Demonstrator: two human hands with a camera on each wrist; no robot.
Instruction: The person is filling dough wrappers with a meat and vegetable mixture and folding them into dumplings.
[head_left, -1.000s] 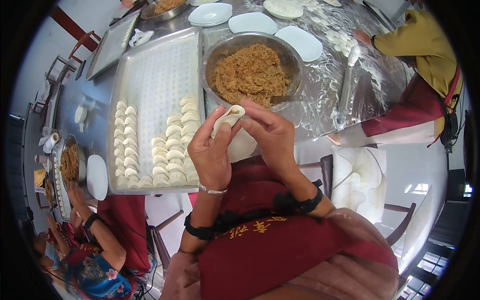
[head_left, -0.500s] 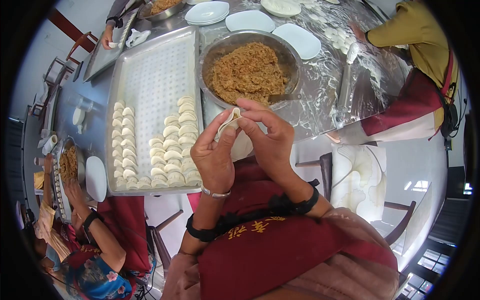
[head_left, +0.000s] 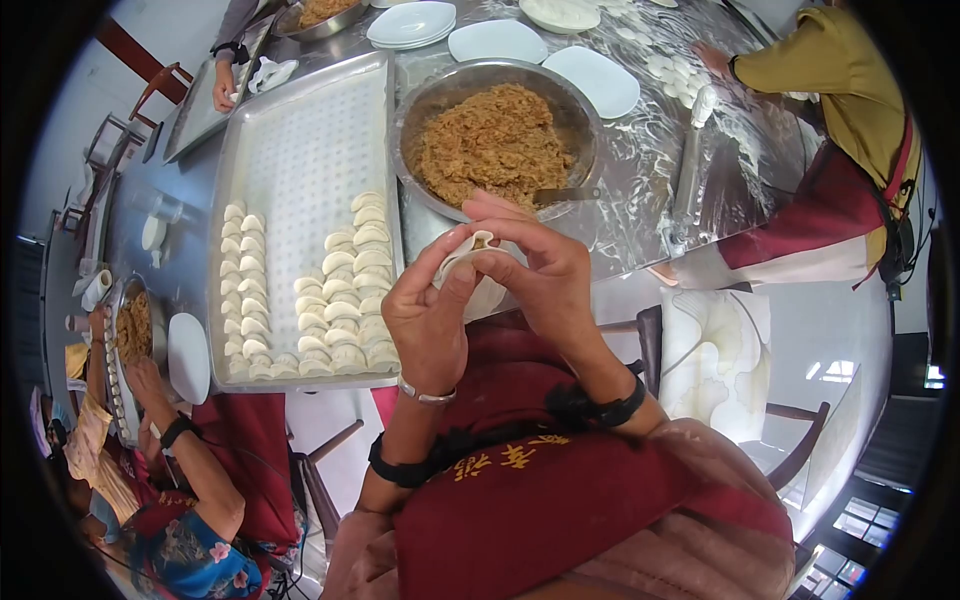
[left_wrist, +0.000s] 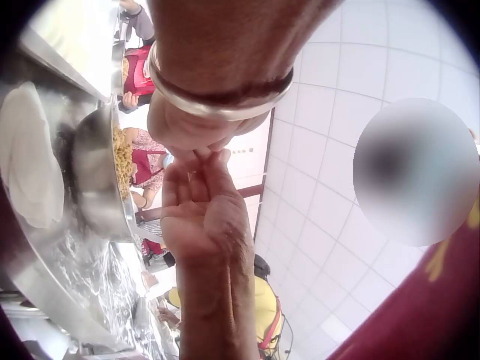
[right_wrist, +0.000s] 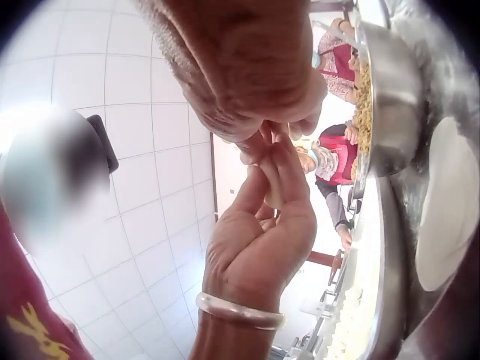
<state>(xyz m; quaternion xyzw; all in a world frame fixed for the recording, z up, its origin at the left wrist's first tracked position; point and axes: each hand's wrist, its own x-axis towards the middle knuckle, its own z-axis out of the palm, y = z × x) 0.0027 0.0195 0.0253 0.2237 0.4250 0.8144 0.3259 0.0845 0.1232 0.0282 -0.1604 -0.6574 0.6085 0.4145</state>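
Note:
Between both hands, a partly folded dumpling (head_left: 474, 246) is pinched, a bit of filling showing at its opening. My left hand (head_left: 425, 325), with a silver bangle at the wrist, grips one side by thumb and fingers. Fingers and thumb of my right hand (head_left: 548, 275) pinch the other side and cover part of the edge. In the right wrist view the dumpling (right_wrist: 274, 189) shows as a pale strip between the fingers. Beneath the hands lie flat round dough wrappers (head_left: 487, 296), partly hidden; the left wrist view shows the wrappers (left_wrist: 34, 157) near the table edge.
A steel bowl of filling (head_left: 495, 145) with a flat-handled tool stands just beyond the hands. Left of it is a metal tray (head_left: 300, 130) with rows of folded dumplings (head_left: 345, 300). White plates (head_left: 595, 82) stand behind. Another person (head_left: 850, 80) works at the floury right side.
Thumbs and fingers of both hands have drawn closer over the dumpling, narrowing its opening. At the upper left, another person's hand has come in over the far tray.

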